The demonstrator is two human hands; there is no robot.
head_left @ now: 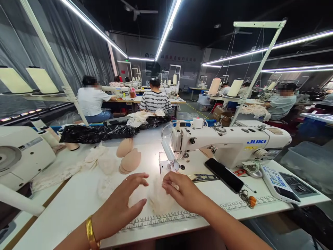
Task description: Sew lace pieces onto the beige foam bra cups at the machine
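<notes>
My left hand point(122, 201), with a gold bangle at the wrist, is over the white table with its fingers apart and nothing in them. To its right my right hand point(182, 191) has its fingers curled together at the edge of a sheer cream fabric piece point(158, 199) lying on the table. Just beyond the hands stands the white sewing machine point(223, 142), its lamp lit over the needle area. Beige oval pads point(131, 160) lie stacked beyond my left hand. Cream lace fabric point(96, 158) spreads to the left.
A black phone point(224, 175), snips point(205, 177), keys point(244, 197) and a white box-like device point(279, 184) lie at right. A printed ruler point(166, 218) runs along the front edge. Black plastic point(99, 133) lies at the back; several people sit at machines farther away.
</notes>
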